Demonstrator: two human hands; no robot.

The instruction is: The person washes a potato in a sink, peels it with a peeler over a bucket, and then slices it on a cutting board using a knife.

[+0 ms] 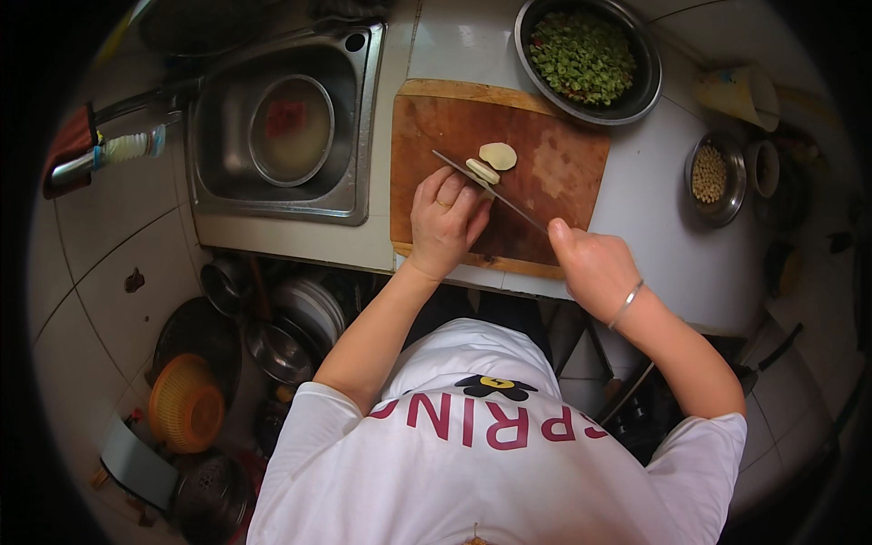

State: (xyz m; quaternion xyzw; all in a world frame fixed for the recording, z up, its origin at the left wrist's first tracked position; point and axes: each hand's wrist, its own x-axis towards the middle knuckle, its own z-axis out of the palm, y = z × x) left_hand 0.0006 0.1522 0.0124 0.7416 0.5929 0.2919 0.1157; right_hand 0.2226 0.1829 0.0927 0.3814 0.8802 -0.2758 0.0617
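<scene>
On a wooden cutting board (443, 119), my left hand (439, 218) has its fingers curled over a pale peeled vegetable piece, mostly hidden beneath them. My right hand (599, 266) grips the handle of a kitchen knife (511, 203), its blade running diagonally to the upper left, close against my left fingertips. Just beyond the blade, a thin pale vegetable slice (482, 171) leans with its cut edge up. Another pale slice (498, 156) lies flat behind it, apart from the knife.
A metal bowl of chopped green vegetables (582, 58) overhangs the board's far right corner. Left is a steel sink (361, 136), holding a basin (293, 163) with cloudy water and something red. To the right stands a small bowl of beans (708, 174). Pots and an orange basket (184, 402) sit below left.
</scene>
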